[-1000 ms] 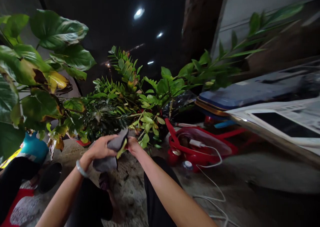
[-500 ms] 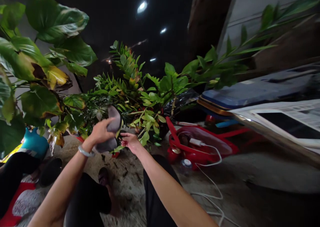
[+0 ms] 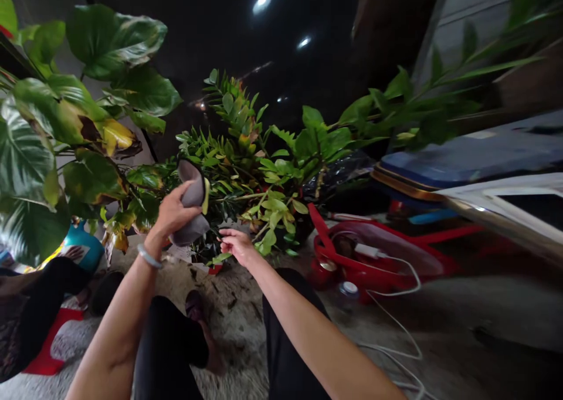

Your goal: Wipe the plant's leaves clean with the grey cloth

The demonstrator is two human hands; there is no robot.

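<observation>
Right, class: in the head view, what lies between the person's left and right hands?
A soft grey cloth, gripped by the left hand, with a gap before the right hand; glossy green leaves show behind.

Grey cloth, yellow-green streak at its right edge. Zz plant glossy deep green, some leaflets yellowing, orange-tinged at top. Large leaves of pothos at left mottled green and cream, patched yellow and brown. Basin translucent pinkish red, rim bright red. Cable white. Gas cylinder teal. Padded board dull blue, gold-brown edge. Trousers black. Mat red, white-patterned centre.
</observation>
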